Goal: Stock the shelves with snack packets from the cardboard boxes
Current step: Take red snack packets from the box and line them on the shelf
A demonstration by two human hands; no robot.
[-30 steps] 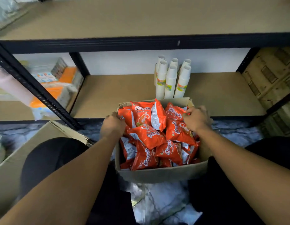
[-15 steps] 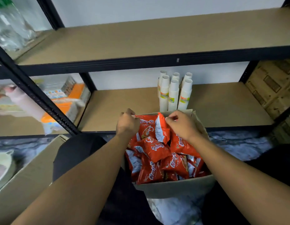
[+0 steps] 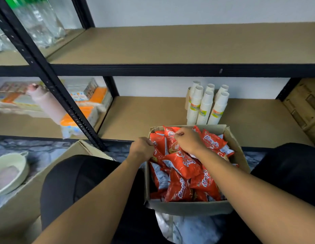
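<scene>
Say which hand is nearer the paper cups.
Right. The right hand is over the box's far end, just short of the paper cups; the left hand is at its left wall, farther off.

Wall (image 3: 188, 11) was plain and pale, evenly lit, with no hard shadows. The shelving had a black metal frame (image 3: 52, 81) with perforated uprights and tan board decks: an upper shelf (image 3: 188, 44) and a lower shelf (image 3: 144, 117). Stacks of white paper cups (image 3: 206, 104) stood on the lower shelf against the wall. The floor (image 3: 21, 147) was marbled blue-grey. Brown cartons (image 3: 304, 106) sat at the right edge.
</scene>
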